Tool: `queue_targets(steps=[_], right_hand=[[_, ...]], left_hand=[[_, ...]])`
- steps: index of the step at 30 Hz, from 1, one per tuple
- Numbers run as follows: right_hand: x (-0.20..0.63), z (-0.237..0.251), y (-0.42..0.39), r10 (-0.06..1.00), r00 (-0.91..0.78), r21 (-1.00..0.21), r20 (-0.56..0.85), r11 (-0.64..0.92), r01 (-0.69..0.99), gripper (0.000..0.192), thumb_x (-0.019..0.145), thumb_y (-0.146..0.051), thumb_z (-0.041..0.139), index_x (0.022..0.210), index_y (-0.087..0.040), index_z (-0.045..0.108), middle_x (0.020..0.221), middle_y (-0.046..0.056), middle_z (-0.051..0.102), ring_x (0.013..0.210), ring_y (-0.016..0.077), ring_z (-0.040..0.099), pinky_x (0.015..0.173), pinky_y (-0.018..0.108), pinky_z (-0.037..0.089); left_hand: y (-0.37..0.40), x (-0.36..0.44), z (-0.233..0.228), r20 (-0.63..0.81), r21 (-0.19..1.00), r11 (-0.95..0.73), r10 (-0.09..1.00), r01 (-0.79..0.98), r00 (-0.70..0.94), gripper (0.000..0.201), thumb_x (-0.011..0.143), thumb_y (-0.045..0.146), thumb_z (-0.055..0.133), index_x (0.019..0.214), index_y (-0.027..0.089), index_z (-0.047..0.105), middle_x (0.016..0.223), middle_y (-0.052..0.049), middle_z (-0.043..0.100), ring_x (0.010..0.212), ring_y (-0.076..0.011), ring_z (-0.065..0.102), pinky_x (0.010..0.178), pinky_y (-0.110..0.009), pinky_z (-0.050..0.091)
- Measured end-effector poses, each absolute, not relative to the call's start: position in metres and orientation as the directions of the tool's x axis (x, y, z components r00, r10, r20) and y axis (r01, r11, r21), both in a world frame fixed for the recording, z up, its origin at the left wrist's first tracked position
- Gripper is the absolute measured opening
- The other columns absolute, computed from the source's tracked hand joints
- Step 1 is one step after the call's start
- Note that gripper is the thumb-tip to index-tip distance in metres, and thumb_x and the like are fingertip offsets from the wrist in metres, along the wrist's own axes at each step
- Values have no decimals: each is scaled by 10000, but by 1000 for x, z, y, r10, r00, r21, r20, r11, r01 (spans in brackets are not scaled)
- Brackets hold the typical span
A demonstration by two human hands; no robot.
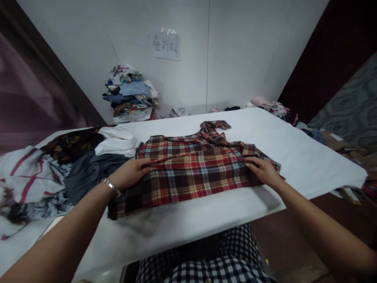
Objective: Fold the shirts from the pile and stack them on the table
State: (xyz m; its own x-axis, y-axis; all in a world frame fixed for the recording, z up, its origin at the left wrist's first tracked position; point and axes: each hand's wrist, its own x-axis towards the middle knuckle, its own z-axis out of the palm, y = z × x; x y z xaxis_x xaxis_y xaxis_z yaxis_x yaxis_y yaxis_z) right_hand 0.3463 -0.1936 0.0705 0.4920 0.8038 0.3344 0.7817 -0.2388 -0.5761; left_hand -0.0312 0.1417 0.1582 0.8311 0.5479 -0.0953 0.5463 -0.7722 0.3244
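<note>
I have the plaid shirt [194,169] laid flat across the white bench [309,157], collar away from me, so the cloth lies smooth between my two grips. My left hand [129,173] pinches a fold along the shirt's left edge, fingers closed on the cloth; my right hand [263,171] grips the opposite edge the same way, keeping the fabric taut between them. Just outside my left grip lies a heap of loose clothes [59,165], touching the shirt's side. Far beyond both grips, a stack of folded clothes [131,94] leans against the wall.
</note>
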Motion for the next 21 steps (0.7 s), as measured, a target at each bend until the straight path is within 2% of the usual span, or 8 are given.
queue_targets(steps=[3, 7, 10, 13, 16, 21], right_hand=[[359, 71, -163, 831, 504, -580, 235, -296, 759, 267, 866, -332, 543, 1075, -253, 688, 1097, 45, 700, 1023, 247, 645, 903, 388, 517], [363, 57, -137, 856, 511, -458, 72, -427, 780, 269, 853, -295, 570, 1078, -213, 692, 1071, 81, 705, 1007, 266, 647, 908, 397, 502], [364, 51, -144, 871, 484, -383, 85, -420, 823, 329, 871, -343, 558, 1158, -215, 657, 1152, 85, 678, 1060, 265, 627, 923, 383, 488], [370, 53, -166, 874, 477, -312, 93, -430, 847, 396, 873, -379, 555, 1227, -213, 616, 1222, 90, 646, 1099, 277, 607, 925, 388, 478], [379, 55, -183, 865, 499, -282, 57, -466, 839, 331, 884, -349, 527, 1164, -221, 648, 1150, 75, 681, 1027, 263, 635, 871, 370, 491], [383, 54, -185, 847, 530, -261, 49, -501, 825, 273, 887, -335, 497, 1038, -220, 693, 1031, 69, 715, 928, 250, 657, 799, 346, 493]], left_hand=[[165, 0, 144, -211, 292, -725, 587, 624, 781, 412, 779, 476, 490, 1060, 247, 686, 1026, -18, 729, 938, -230, 651, 862, -295, 476], [177, 27, 100, -294, 205, -696, 626, 688, 722, 434, 709, 401, 554, 1075, 216, 696, 1072, -62, 723, 996, -249, 653, 894, -301, 474], [183, 22, 81, -246, 279, -700, 609, 657, 754, 402, 709, 429, 550, 1025, 238, 711, 1067, -45, 726, 1005, -245, 656, 902, -294, 477], [191, 9, 84, -183, 337, -691, 618, 639, 764, 374, 716, 459, 551, 978, 251, 717, 1045, -22, 731, 1007, -248, 656, 904, -293, 483], [193, 5, 92, -157, 310, -683, 649, 661, 744, 392, 732, 458, 540, 1007, 230, 704, 1055, -29, 726, 1005, -259, 651, 907, -317, 482], [183, 14, 86, -261, 262, -697, 615, 668, 744, 379, 752, 419, 507, 1020, 224, 691, 1045, -43, 725, 980, -241, 659, 884, -294, 483]])
